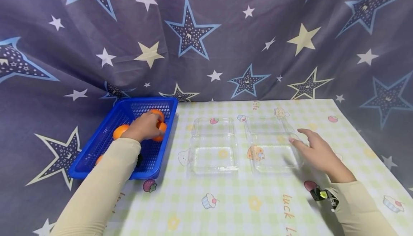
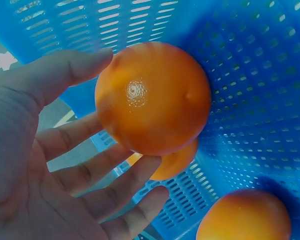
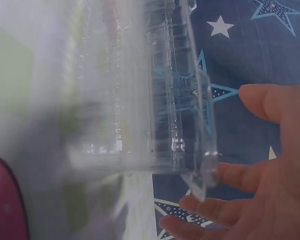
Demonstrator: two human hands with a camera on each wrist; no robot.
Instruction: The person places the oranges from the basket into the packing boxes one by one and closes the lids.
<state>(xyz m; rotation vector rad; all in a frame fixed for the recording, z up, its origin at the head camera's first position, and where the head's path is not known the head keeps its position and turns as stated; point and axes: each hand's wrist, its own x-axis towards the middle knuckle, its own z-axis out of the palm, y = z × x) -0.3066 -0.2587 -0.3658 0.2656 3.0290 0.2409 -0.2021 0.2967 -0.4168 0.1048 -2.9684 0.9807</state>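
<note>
My left hand reaches into the blue plastic basket, its fingers spread and lightly bent. In the left wrist view, the thumb and fingers lie against the near side of an orange; they do not close round it. Another orange shows beneath, and a further orange sits lower right. Over the table's right side, my right hand hovers beside a clear plastic clamshell box, with its fingers extended and nothing in them. Close to the box's rim are its fingertips; whether they touch is unclear.
A second clear clamshell box stands opened at mid-table, left of the first. One more orange lies in the basket, left of my hand. The checked tablecloth reaches back to a starry curtain.
</note>
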